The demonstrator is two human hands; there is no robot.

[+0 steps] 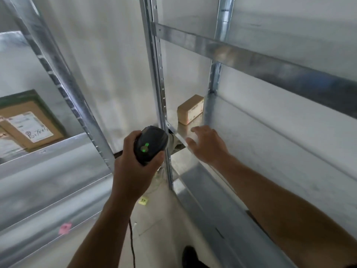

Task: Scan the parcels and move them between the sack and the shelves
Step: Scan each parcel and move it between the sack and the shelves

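Observation:
My left hand (133, 167) grips a black handheld scanner (150, 145) with green lights on its top and a cable hanging down. Its head points toward the right-hand metal shelf (251, 136). A small brown cardboard parcel (191, 109) with a label lies at the far end of that shelf. My right hand (207, 145) hovers with spread, straight fingers over the shelf's front edge, a short way in front of the parcel and apart from it. It holds nothing. The sack is out of view.
A larger cardboard parcel (29, 124) with a handwritten label lies on the left-hand metal shelf (48, 151). Steel uprights (158, 74) stand between the two racks. A yellow note (143, 201) and a pink note (65, 228) are stuck lower down. My shoe (190, 255) is on the floor.

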